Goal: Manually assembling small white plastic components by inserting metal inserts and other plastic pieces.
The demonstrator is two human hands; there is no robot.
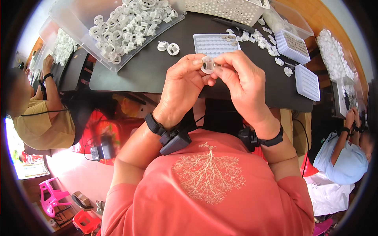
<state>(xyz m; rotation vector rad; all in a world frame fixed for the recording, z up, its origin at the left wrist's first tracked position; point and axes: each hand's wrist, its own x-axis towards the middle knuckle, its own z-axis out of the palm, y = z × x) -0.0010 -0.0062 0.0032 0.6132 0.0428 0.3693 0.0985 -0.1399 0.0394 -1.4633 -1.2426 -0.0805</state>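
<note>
Both my hands meet over the near edge of a dark table [145, 70]. My left hand [182, 84] and my right hand [241, 78] pinch one small white round plastic part [207, 64] between their fingertips. Just beyond it lies a white grid tray [214, 44] with small metal pieces in its far right corner. Two loose white round parts [168, 47] sit left of that tray. A clear tray [118, 27] heaped with several white round parts stands at the far left.
A white perforated basket [232, 8] stands at the back. More grid trays [307, 80] and scattered white parts [264, 39] lie to the right. One person sits at my left [39, 114] and another at my right [342, 157]. Pink and red stools [53, 194] stand on the floor.
</note>
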